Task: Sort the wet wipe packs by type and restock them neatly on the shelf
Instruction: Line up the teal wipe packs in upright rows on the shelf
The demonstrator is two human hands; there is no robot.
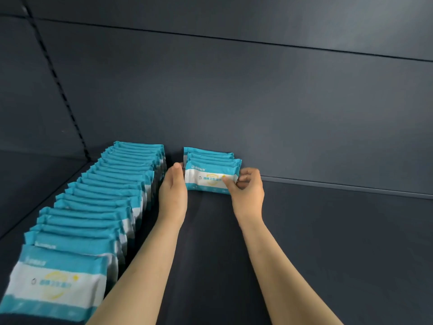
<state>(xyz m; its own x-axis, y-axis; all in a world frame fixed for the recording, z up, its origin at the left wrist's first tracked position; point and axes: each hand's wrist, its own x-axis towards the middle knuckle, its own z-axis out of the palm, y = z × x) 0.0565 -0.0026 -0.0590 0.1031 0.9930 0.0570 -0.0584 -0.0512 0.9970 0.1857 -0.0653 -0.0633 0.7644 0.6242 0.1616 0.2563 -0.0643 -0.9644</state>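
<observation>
second row of wipes being squared up against the back of the shelf

both hands meet at the front pack [206,178], which stands on its long edge with its printed face toward the person. it is the nearest of a short second row [210,154] only a few packs deep, pressed against the back panel [257,102].

the right hand [248,186] pinches the pack's right end, thumb on the printed face and the other fingers curled round behind the edge. the left hand [174,184] lies with its fingers nearly straight along the pack's left end, touching it rather than gripping; its fingertips are partly hidden. held this way, the pack is most likely being nudged flush with the ones behind it, one hand steering and the other acting as a stop, so that the ends line up.

to the left, just beside the left hand, a long row [98,207] of the same teal-and-white packs runs from the front edge back to the panel, all upright and leaning slightly. the narrow gap between the rows keeps them separate. every pack in view appears to be one type, so the sorting looks settled here and filling the second row is what remains.

the shelf [328,242] is a dark, matte, flat board, bare to the right of the hands. the panel behind is the same dark grey, with horizontal seams, and a slotted upright [58,83] runs down it on the left. no other part of the room shows.
</observation>
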